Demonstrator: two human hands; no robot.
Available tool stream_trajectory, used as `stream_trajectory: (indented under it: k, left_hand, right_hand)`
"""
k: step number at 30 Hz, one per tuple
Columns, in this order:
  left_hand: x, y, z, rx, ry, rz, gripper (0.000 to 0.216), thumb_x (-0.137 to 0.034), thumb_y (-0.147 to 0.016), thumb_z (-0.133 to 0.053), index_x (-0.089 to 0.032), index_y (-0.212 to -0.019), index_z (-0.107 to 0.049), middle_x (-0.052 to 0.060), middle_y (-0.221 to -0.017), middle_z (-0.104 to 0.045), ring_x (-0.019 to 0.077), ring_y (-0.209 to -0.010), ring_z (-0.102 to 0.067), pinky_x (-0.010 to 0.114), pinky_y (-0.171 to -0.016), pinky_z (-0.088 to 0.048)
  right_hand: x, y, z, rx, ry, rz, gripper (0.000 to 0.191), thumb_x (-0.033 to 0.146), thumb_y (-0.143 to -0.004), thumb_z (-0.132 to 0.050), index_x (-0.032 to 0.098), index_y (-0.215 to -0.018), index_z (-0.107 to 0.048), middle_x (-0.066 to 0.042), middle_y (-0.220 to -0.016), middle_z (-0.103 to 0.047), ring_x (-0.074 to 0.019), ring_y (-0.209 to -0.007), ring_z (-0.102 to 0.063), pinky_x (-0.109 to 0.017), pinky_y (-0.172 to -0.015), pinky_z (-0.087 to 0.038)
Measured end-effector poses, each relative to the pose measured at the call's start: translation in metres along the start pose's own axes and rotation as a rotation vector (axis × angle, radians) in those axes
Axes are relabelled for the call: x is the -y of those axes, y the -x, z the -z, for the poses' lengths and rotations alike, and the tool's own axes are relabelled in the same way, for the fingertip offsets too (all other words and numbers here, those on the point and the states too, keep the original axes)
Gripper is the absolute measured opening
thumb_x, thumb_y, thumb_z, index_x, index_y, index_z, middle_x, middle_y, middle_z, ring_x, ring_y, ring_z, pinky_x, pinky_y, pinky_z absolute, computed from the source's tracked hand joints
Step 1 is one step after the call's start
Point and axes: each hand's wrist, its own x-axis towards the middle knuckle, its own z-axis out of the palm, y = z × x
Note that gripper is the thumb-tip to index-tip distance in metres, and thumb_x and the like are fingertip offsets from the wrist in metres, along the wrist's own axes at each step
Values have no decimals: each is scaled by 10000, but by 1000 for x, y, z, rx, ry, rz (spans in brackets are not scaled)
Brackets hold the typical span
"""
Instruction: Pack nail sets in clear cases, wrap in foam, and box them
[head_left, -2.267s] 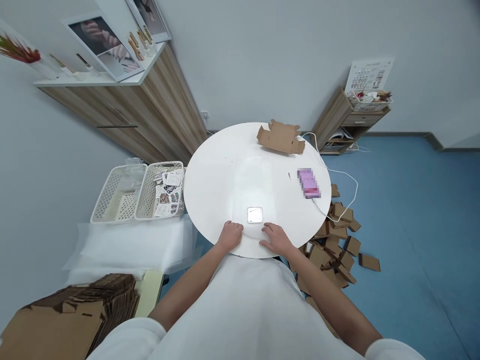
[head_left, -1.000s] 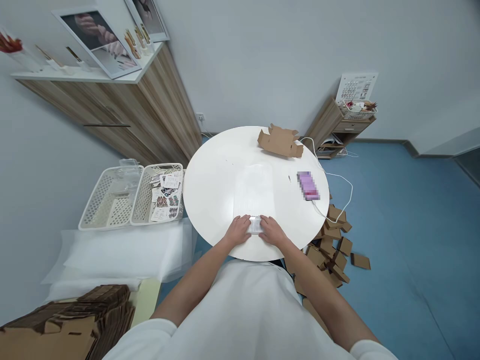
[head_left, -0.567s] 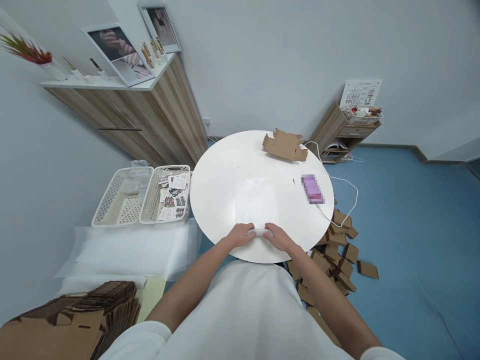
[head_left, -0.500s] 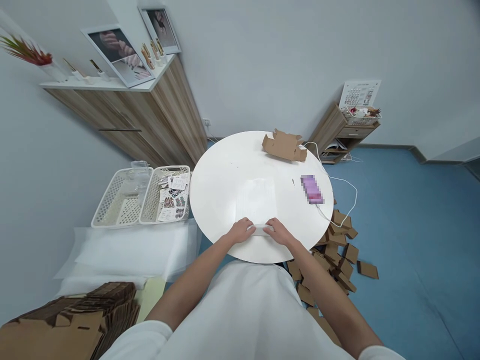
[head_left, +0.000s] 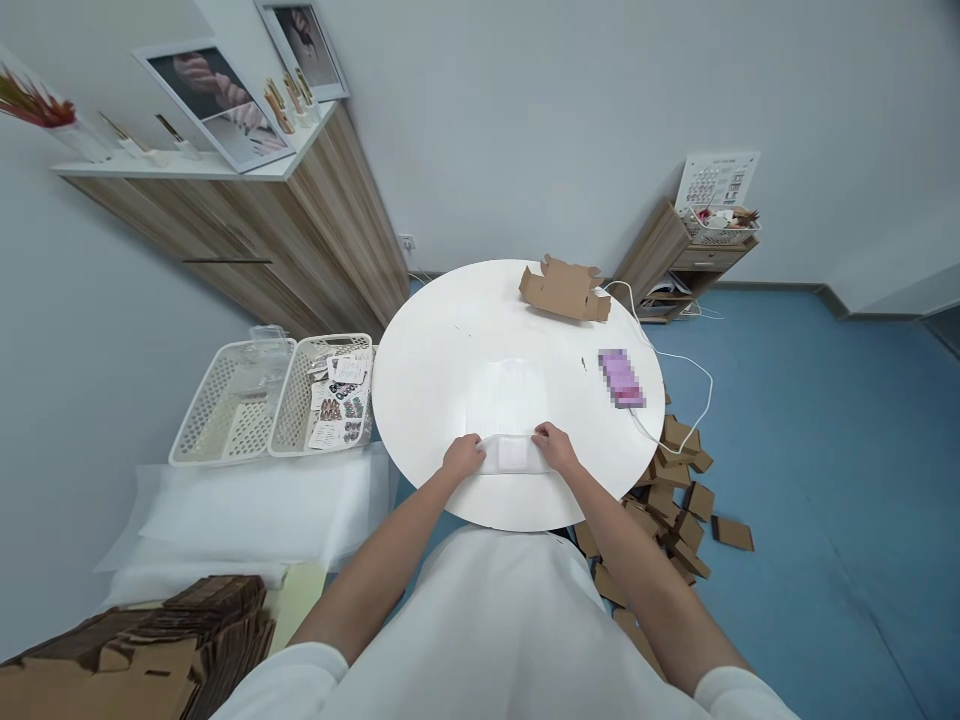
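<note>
Left hand (head_left: 463, 457) and right hand (head_left: 556, 447) pinch ends of the foam-wrapped packet (head_left: 514, 453) by the table (head_left: 442, 350) edge, open tabletop beyond.

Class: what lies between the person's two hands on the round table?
Head view: a small square item wrapped in a white translucent sheet lies between the left hand and right hand, touching both.

I can read no writing here. The printed cards (head_left: 335, 398) in the basket (head_left: 287, 432) beside my worktop (head_left: 442, 350), the chart (head_left: 716, 178) on the far cabinet and the phone (head_left: 620, 378) are too small or blurred.
</note>
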Motion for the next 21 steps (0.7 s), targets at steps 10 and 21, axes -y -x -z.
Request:
stream_trajectory:
  k: [10, 21]
  left_hand:
    - [-23, 17, -6, -152, -316, -532, 594, -282, -628, -565, -192, -1186, -380, 99, -1286, -384, 267, -1189, -313, 392, -976, -218]
    - [-9, 42, -5, 131, -228, -572, 462, -369, -628, -554, -221, -1063, -507, 64, -1034, -555, 260, -988, -485, 372, -871, -322]
  right_hand:
    - [0, 20, -3, 104, 502, 635, 482, 379, -638, -649, 194, -1053, -487, -116, -1270, -417, -277, -1176, -352, -425, -953, -264]
    - [12, 60, -1, 376, 361, 489, 396, 391, -684, -581, 203, -1021, -489, -60, -980, -578, -208, -861, -526, -324, -752, -389]
